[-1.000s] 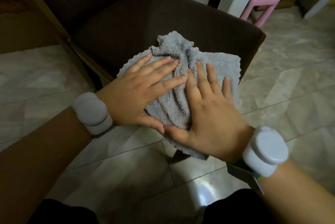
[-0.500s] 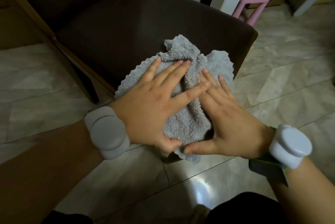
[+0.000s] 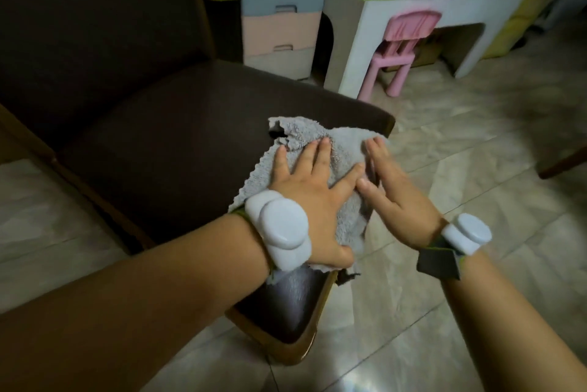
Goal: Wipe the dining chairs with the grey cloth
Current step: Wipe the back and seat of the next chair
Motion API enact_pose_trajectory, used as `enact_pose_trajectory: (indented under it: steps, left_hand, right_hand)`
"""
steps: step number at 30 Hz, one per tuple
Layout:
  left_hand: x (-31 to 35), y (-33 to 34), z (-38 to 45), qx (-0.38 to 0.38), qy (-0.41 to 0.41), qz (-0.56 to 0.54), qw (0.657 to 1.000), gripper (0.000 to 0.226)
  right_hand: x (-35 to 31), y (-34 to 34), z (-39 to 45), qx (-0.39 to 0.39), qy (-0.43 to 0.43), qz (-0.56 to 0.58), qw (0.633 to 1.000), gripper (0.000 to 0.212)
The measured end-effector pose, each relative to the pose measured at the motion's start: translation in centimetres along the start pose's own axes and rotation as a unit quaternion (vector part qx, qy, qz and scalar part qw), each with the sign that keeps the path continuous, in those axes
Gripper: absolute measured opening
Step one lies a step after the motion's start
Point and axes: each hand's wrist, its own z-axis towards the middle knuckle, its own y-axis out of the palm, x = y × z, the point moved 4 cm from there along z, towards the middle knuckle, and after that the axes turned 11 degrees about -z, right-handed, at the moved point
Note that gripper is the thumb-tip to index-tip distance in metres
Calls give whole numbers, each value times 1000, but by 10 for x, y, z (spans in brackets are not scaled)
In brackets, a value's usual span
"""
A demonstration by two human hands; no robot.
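Dim tiled floor (image 3: 476, 143), pink child's chair (image 3: 400, 51), white table (image 3: 374, 20).

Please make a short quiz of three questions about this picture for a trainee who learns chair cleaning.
1. True or false: the grey cloth lies on the backrest of the dark chair.
2. Which hands press on the cloth? A) only the left hand B) only the right hand C) both hands
3. Fill in: the small chair in the background, under the white table, has the colour ____.

Key:
1. False; the cloth lies on the seat, at its front right edge.
2. C; the left hand and the right hand lie on it with straight fingers.
3. Pink.
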Motion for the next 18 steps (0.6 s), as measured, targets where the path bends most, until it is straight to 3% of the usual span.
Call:
enact_pose_trajectory:
  steps: [2,6,10,13,16,18]
  left_hand:
    - [-2,0,18,-14,-19,-15,1000,120]
    - [3,-10,57,-26,-64,-5,998,116]
    - [9,-10,102,-17,-139,-15,990,98]
    - [5,-10,142,17,-193,-13,981,76]
    - [5,-15,165,2,-179,2,984,69]
    - [6,-18,178,-15,-180,2,984,79]
  right_hand:
    - [8,6,11,8,51,-9,999,76]
    - [13,-3,36,58,105,90,989,73]
    - [16,-10,61,126,131,168,969,44]
    - [29,-18,70,219,164,185,944,34]
    - [36,-25,70,263,199,176,928,56]
    - [47,-27,70,295,195,207,912,52]
